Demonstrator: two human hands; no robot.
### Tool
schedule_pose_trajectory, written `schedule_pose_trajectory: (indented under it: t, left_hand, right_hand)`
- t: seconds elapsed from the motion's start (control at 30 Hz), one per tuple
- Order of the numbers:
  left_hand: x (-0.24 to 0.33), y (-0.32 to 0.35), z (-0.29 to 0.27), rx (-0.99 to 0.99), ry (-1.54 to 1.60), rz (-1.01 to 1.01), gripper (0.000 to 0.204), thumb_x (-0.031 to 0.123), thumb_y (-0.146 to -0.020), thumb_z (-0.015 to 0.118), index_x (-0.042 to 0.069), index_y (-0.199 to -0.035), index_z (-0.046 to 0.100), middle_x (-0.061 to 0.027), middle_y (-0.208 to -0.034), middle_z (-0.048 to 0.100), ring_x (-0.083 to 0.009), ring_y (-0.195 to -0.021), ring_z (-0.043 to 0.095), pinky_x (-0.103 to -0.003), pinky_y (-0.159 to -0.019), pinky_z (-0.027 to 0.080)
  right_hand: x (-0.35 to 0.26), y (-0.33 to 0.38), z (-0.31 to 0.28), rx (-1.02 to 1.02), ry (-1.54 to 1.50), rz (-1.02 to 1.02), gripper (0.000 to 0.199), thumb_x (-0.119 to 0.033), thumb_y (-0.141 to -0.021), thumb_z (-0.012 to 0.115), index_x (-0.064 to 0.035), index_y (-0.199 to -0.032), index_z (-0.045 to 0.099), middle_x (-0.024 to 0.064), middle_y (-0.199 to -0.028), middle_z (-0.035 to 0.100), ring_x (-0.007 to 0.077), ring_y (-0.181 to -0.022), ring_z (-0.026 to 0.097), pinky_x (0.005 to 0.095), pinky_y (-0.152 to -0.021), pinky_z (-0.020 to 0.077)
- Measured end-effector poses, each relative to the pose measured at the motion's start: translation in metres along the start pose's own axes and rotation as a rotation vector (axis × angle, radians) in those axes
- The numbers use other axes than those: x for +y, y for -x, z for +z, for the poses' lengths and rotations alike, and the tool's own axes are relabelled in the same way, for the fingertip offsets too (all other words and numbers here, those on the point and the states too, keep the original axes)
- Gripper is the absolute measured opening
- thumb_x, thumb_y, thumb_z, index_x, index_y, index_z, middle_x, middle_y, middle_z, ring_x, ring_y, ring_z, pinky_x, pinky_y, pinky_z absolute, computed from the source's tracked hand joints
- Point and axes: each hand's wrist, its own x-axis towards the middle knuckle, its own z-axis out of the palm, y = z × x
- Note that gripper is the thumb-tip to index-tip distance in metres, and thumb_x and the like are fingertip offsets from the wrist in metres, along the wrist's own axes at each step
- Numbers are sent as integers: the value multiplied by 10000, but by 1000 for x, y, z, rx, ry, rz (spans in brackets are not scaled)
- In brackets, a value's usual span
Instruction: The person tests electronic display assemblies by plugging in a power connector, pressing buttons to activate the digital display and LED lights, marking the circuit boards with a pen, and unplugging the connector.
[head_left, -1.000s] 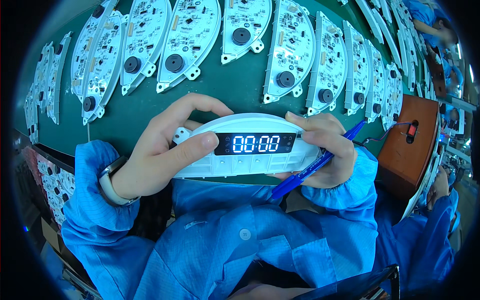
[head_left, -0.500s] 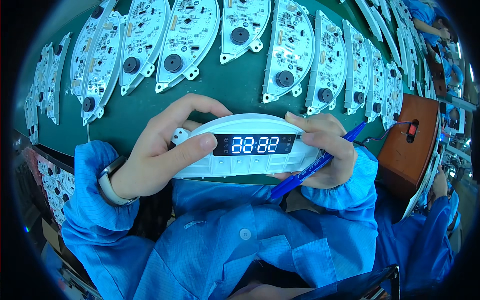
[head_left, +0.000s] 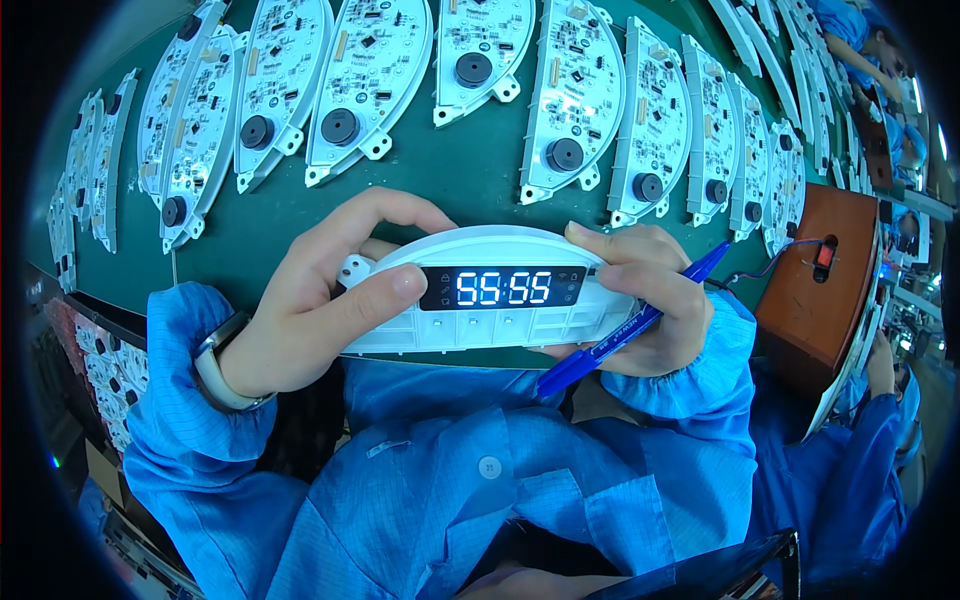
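Note:
A white curved display module (head_left: pixel 480 330) is held level in front of me, its dark window lit with white digits. My left hand (head_left: pixel 330 300) grips its left end, thumb on the front beside the window and fingers behind the top edge. At the other end my right hand (head_left: pixel 655 300) holds it too, with thumb and forefinger on the upper right corner. A blue pen (head_left: pixel 620 345) lies slantwise through the fingers of that same hand, its lower end pointing down-left across the module's front corner.
Several white half-moon modules with circuit boards (head_left: pixel 370 80) stand in a row on the green table (head_left: pixel 430 165). A brown box with a red switch (head_left: pixel 818 260) sits at the right, a wire running from it. Co-workers in blue (head_left: pixel 830 480) are at the right.
The lit digits on the display have changed shape. Both hands and the module have shifted very slightly left in the picture; the grip is the same.

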Motion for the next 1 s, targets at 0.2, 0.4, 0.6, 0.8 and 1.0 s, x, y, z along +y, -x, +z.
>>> schedule_pose_trajectory:
  t: [0.2, 0.4, 0.6, 0.8, 1.0]
  left_hand:
    - [-1, -1, -2, -12, -15, 0, 453, 272, -926, 559, -10, -1260, 443, -111, -1041, 654, -109, -913, 630, -217, -780, 478]
    - [-2, -1, -3, -16, -12, -11, 470, 297, -932, 557, -12, -1264, 436, -109, -1044, 652, -108, -918, 628, -223, -790, 476]
    - [-12, -1, -8, -54, -3, 28, 482, 353, -968, 510, -24, -1258, 429, -107, -1049, 642, -97, -934, 610, -220, -804, 463]
    - [-15, 0, -5, -34, 55, 57, 348, 254, -1001, 500, 13, -1251, 482, -77, -991, 649, -79, -893, 594, -214, -769, 465]
    - [-11, -1, -3, -82, 232, 21, 363, 271, -1020, 455, 2, -1263, 462, -118, -1018, 654, -159, -831, 678, -257, -705, 563]
  right_hand:
    - [2, -1, 0, -5, 4, -17, 642, -182, -639, 889, -36, -1127, 498, 264, -1175, 615, 323, -813, 652, 391, -671, 528]
    - [1, -1, -1, -18, -5, -8, 644, -176, -641, 884, -35, -1133, 493, 269, -1178, 610, 317, -808, 645, 392, -657, 519]
    - [2, 2, 3, 20, -4, -39, 652, -169, -641, 881, -29, -1140, 487, 274, -1171, 610, 318, -821, 641, 392, -653, 512]
    - [2, 2, 3, 10, 7, -22, 692, -190, -628, 900, -50, -1155, 475, 274, -1150, 624, 299, -832, 649, 373, -679, 517]
    - [3, 1, 3, 18, 0, -27, 682, -183, -632, 897, -42, -1150, 477, 278, -1145, 624, 301, -834, 649, 370, -676, 520]
